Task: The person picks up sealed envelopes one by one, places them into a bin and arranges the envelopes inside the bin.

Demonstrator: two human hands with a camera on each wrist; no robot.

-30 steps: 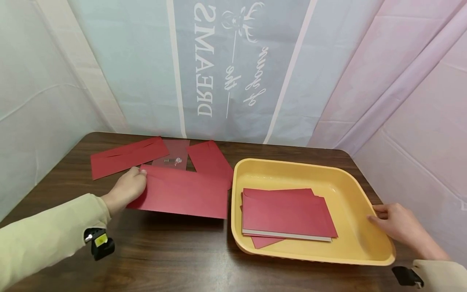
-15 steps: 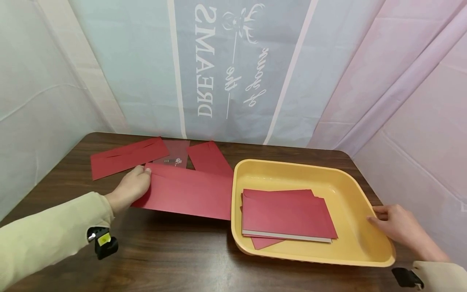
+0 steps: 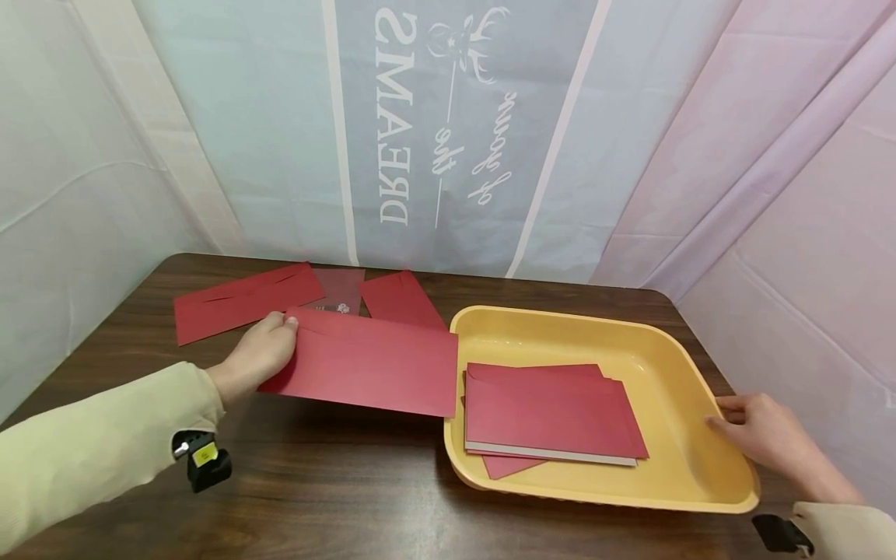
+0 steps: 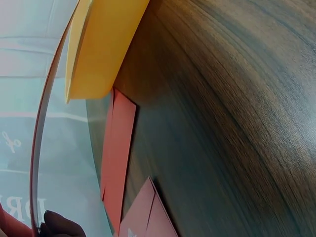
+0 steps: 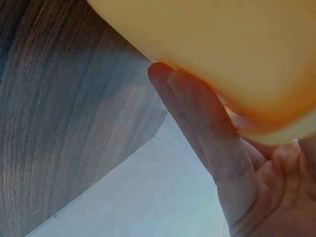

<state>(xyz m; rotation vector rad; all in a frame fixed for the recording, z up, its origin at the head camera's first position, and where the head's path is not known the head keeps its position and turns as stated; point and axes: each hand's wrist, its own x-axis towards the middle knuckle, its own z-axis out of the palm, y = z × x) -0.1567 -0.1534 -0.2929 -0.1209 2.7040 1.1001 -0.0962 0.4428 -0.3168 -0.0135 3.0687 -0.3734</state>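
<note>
My left hand [image 3: 264, 351] pinches one end of a large red envelope [image 3: 371, 365] between thumb and fingers. The envelope is held above the table, and its far end overlaps the left rim of a yellow plastic tub [image 3: 679, 435]. Edge-on, the same envelope [image 4: 43, 118] looks thin and slightly bowed in the left wrist view. At the tub's right side my right hand [image 3: 763, 432] grips the rim, thumb inside and fingers [image 5: 197, 113] against the outer wall. Inside the tub lies a stack of red envelopes [image 3: 553, 408], with a pale edge showing at the front.
On the wooden table [image 3: 315, 498], a long red envelope [image 3: 245, 299] lies at the back left. Beside it are a duller red, printed envelope [image 3: 339, 284] and another red envelope [image 3: 402, 299], both partly covered. A printed cloth [image 3: 455, 155] hangs behind the table's back edge.
My left hand has moved right with the red envelope, whose far end has passed from outside the tub to over its left rim. The right hand and the tub have stayed in place.
</note>
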